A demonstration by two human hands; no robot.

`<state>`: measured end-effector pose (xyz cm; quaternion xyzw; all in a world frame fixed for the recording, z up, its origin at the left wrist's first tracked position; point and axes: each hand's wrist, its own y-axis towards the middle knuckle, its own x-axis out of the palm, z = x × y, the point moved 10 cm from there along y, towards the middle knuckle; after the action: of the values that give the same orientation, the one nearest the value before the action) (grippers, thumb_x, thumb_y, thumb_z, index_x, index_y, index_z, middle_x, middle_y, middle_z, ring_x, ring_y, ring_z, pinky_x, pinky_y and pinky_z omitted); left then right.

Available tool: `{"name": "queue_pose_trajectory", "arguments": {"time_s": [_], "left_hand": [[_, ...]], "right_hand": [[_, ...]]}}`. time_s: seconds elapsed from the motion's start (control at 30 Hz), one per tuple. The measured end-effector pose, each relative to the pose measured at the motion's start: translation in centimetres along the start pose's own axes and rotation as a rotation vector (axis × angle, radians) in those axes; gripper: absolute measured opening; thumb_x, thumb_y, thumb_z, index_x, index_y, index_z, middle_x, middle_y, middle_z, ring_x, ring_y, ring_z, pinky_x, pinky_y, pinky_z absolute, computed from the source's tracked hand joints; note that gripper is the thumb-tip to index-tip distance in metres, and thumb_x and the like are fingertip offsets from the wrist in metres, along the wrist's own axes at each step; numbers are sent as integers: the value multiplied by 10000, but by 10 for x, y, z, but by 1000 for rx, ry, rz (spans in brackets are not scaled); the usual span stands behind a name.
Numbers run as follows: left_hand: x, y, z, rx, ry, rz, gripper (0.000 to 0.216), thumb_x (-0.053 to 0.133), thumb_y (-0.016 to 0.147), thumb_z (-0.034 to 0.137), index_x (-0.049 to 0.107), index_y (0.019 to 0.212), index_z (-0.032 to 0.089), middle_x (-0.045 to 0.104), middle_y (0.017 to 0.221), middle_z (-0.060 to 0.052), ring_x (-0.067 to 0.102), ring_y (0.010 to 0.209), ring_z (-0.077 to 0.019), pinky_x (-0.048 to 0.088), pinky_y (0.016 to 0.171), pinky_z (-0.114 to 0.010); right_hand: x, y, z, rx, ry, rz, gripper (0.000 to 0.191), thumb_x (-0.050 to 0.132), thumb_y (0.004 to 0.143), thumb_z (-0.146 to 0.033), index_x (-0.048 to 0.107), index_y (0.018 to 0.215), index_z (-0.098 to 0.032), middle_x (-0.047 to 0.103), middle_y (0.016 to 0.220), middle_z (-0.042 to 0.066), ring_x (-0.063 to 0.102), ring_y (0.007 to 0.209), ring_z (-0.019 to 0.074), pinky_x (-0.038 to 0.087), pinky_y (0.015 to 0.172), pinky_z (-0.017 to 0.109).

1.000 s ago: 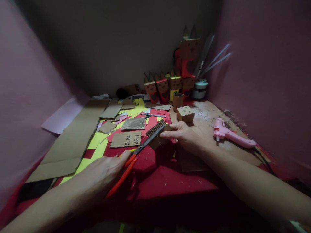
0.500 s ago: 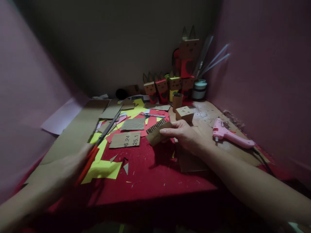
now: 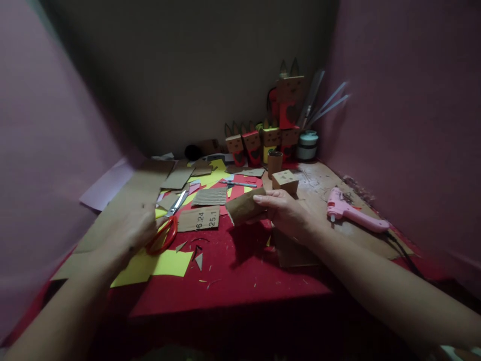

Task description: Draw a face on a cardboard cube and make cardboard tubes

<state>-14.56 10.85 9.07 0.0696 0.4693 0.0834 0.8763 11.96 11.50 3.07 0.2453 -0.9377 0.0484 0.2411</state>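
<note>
Two hands work over my red tabletop (image 3: 240, 281), which carries the most. A long cardboard strip (image 3: 124, 210) runs up its left side, with yellow paper (image 3: 158, 264) beside it. My right hand (image 3: 287, 213) pinches a folded cardboard piece (image 3: 245, 206), fingers closed on its edge, lifted just above the red surface. My left hand (image 3: 130, 230) is blurred; it rests at the orange-handled scissors (image 3: 169, 225), which lie on the paper, and I cannot tell its grip. A pink glue gun (image 3: 351, 213) lies far right.
</note>
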Motion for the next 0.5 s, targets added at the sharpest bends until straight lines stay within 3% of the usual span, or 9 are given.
{"name": "queue_pose_trajectory", "arguments": {"time_s": [0.07,0.1,0.2,0.3,0.4,0.5], "left_hand": [[-1,-5,30,10,69,125,204,684,741,369,639,761,171,516,616,28,481,608,-151,256,550,-251],[15,-8,46,19,-15,43,272,656,768,411,671,895,170,589,696,7,522,642,-161,317,569,-250],[76,-21,97,58,-396,-264,427,695,718,452,683,1057,193,620,666,8,528,546,-141,377,492,-239],[107,-24,122,28,-616,-310,405,654,775,461,701,1058,175,650,614,-7,539,470,-129,414,434,-231],[113,-17,128,-11,-787,-275,431,675,775,453,692,1071,140,732,769,-55,642,538,-163,535,502,-267],[104,-5,128,0,-887,-206,454,706,764,445,679,1093,134,758,893,-82,706,613,-197,588,567,-296]], "right_hand": [[0,2,0,-14,14,-11,230,715,713,-323,738,873,-160,739,861,97,673,819,225,539,770,376],[0,3,0,-26,20,-11,248,716,716,-326,737,894,-156,740,887,105,676,833,231,539,783,381],[-2,7,1,-69,20,6,290,711,734,-344,723,943,-145,736,929,116,678,846,228,536,801,383],[0,6,-7,-114,-61,6,310,662,781,-365,695,1013,-161,722,976,99,671,895,222,537,806,381],[-9,-14,-44,-283,-355,79,317,640,793,-314,654,1090,-202,682,1106,80,641,1001,224,526,850,381],[-37,-66,-95,-513,-938,329,374,568,798,-200,621,1166,-235,612,1237,72,572,1124,240,466,952,404]]}}
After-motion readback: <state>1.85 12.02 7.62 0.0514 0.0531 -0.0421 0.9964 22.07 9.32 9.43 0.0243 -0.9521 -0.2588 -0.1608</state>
